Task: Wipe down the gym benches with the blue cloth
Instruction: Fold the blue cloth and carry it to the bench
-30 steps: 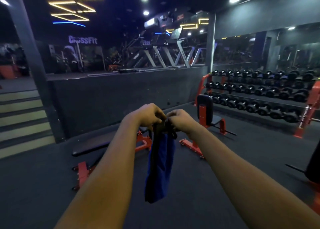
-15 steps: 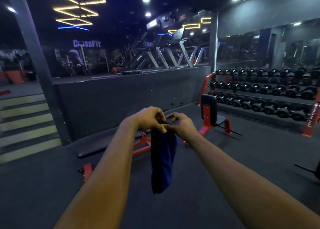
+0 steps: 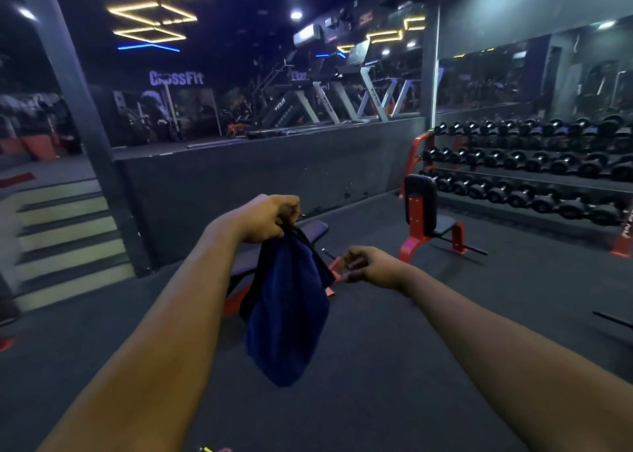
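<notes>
Ahead, my left hand [image 3: 270, 220] gripping blue cloth [image 3: 291, 314] by its top, long axis vertical, free end down, right hand [image 3: 371, 265] loosely curled, empty.

At the centre our left hand [image 3: 270, 219] grips the top of the cloth [image 3: 287, 314], which hangs down in front of the flat bench [image 3: 310, 228] on the floor [image 3: 445, 314] ahead. Our right hand [image 3: 371, 265] sits lower and to the right, just beside the cloth's edge; whether its fingers [image 3: 348, 267] touch it we cannot tell. Right of the flat bench, well apart, stands a seat bench [image 3: 419, 205] with an upright back, and behind that the dumbbell rack [image 3: 531, 174] runs along the right wall under a mirror [image 3: 496, 82]. Behind the flat bench rises a low wall [image 3: 260, 177], with treadmills [image 3: 342, 102] on the raised level beyond it. Stairs [image 3: 68, 232] climb at the left, beside a pillar [image 3: 78, 109].
</notes>
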`<state>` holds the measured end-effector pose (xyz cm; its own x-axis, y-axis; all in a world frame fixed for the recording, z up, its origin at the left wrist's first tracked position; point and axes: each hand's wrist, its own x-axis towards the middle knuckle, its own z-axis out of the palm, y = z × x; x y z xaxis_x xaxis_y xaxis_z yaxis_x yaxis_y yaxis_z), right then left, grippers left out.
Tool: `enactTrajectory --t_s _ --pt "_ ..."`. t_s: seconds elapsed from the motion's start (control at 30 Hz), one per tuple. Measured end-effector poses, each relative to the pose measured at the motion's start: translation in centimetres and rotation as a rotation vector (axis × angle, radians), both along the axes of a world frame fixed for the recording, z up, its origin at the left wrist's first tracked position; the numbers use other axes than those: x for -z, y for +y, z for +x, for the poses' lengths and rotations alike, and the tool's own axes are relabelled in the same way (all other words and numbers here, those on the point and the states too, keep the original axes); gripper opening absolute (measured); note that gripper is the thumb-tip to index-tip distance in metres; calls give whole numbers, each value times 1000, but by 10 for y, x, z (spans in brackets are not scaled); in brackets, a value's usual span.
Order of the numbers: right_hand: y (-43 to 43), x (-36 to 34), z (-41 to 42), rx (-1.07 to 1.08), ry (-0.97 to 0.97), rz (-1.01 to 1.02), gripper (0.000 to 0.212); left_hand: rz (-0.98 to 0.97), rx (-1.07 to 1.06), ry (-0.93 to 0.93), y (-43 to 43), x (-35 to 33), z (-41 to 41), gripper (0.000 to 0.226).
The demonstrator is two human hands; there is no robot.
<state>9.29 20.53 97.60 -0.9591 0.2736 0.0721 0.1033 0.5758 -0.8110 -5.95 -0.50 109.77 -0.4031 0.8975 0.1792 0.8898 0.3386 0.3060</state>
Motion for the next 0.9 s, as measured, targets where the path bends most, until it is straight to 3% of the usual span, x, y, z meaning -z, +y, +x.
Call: enactTrajectory --t_s 0.07,0.13,0.33,0.5,0.67,0.83,0.9 --pt "-16 -5 -4 -66 115 -146 24 -6 -4 29 -3 -3 3 32" --pt "-29 -10 -11 -135 116 -150 22 2 -23 56 -8 -4 5 31" --pt "-39 -2 -29 -32 41 72 20 85 -81 94 -31 -2 3 37" --pt "-33 -17 -24 163 225 251 3 93 -173 86 -51 6 -1 35" --pt "-26 -60 -17 120 296 330 7 -21 -250 15 -67 25 -7 36" --pt "-42 -77 -19 53 449 124 24 -210 -316 -64 -69 21 -1 45" --pt "-52 -82 -21 12 474 111 33 -167 -298 -104 -62 15 6 49"
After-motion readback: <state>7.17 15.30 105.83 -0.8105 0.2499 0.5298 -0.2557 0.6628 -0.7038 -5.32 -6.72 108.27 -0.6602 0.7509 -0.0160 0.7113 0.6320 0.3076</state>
